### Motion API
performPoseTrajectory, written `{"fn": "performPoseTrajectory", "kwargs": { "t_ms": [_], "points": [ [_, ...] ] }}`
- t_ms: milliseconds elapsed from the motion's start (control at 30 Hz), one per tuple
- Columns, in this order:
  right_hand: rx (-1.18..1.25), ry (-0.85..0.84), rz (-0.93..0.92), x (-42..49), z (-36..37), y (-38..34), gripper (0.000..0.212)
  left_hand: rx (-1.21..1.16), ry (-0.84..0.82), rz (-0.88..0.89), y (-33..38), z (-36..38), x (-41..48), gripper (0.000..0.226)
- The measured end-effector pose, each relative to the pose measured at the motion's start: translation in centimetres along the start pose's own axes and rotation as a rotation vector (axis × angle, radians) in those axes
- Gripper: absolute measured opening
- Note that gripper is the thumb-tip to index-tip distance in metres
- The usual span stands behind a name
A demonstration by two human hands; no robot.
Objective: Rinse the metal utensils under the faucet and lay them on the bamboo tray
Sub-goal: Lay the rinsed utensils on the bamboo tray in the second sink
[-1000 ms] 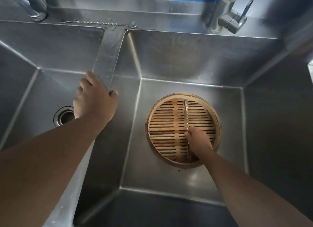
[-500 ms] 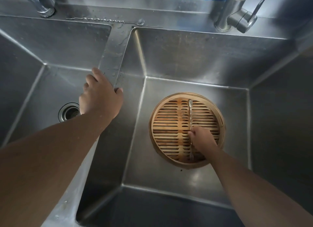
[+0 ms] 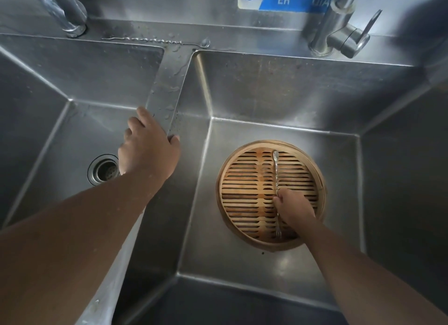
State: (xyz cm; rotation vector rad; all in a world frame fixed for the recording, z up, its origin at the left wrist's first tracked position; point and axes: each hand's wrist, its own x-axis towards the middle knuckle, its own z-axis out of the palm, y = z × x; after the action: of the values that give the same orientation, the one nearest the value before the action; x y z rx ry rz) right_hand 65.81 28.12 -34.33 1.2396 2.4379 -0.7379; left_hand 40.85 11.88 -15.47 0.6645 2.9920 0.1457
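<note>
While the bamboo tray (image 3: 220, 191) sat on the floor of the right basin (image 3: 242, 261) of the steel sink, the right grip (image 3: 294, 209) was curled round the middle of a slim metal fork (image 3: 276, 172). The fork lay across the tray's slats, its tines toward the near rim and its rounded handle end toward the far rim. The left grip (image 3: 148, 150) clasped the wet divider (image 3: 167, 91) between the two basins, fingers bent over its left edge and thumb on its right, with the drain (image 3: 104, 170) just beside it.
</note>
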Motion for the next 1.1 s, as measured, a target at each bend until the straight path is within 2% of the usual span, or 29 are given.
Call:
{"fn": "performPoseTrajectory", "kwargs": {
  "t_ms": [733,1100],
  "points": [
    [0.079,-0.029,0.024,0.0,-0.6,-0.2,0.027,-0.012,0.005,-0.007,-0.1,0.2,0.3,0.085],
    [0.028,-0.028,0.027,0.2,-1.0,0.8,0.03,-0.006,0.016,-0.003,0.0,0.2,0.3,0.084]
  ]
}}
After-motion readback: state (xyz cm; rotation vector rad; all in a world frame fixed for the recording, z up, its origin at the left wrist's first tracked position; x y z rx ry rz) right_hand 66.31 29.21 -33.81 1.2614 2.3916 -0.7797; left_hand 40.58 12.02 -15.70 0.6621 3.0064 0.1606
